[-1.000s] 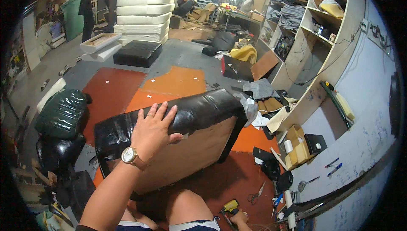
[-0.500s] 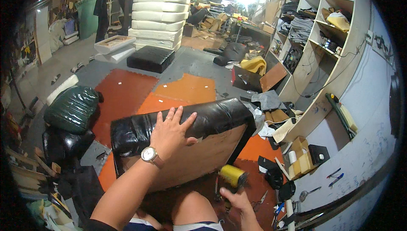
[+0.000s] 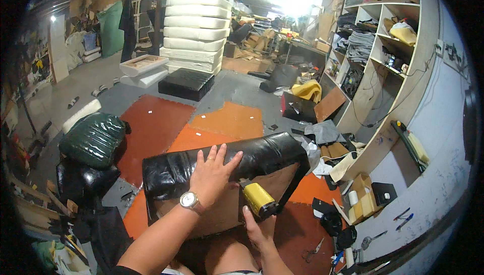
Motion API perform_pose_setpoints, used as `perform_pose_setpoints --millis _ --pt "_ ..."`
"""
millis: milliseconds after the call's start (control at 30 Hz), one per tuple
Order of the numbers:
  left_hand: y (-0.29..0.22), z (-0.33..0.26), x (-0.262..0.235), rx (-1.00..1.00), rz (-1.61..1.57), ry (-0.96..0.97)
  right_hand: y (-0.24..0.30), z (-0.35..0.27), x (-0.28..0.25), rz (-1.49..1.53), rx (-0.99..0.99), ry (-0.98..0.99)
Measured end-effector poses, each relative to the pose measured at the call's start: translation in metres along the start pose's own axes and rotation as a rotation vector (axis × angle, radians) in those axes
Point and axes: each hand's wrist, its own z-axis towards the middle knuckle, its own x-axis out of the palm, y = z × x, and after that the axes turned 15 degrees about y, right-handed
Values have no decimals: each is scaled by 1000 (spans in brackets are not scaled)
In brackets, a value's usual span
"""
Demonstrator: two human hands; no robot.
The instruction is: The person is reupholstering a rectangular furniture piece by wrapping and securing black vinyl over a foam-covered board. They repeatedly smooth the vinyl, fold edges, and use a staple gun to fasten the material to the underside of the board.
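A black leather-look upholstered block [image 3: 264,153] stands tilted in front of my legs, its brown board underside [image 3: 222,219] facing me. My left hand [image 3: 212,176] lies on its upper edge with fingers spread, pressing the black cover; a watch is on that wrist. My right hand [image 3: 261,232] grips a yellow staple gun [image 3: 259,198] with a black end cap. The gun's nose points at the board near the cover's edge, close to my left hand's thumb side. Whether the nose touches is hard to see.
Orange and dark red mats [image 3: 154,139] cover the floor. Dark green and black cushions [image 3: 93,139] lie at left. White foam pads [image 3: 195,25] are stacked at the back. Shelves [image 3: 383,63] stand at right, with scraps and scissors [image 3: 315,250] on the floor near them.
My right hand has brought the staple gun up and left, from beside the block to its board. My left hand stays on the top edge; the whole view has shifted slightly.
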Motion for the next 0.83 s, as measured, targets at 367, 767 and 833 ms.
perform_pose_setpoints --millis 367,767,833 --pt "42 -8 -5 256 -334 37 10 -3 13 -39 -2 54" --pt "54 -44 -16 31 -93 69 27 -4 25 -44 -184 -5" --pt "54 -42 -12 29 -39 73 25 -3 30 -98 -231 23"
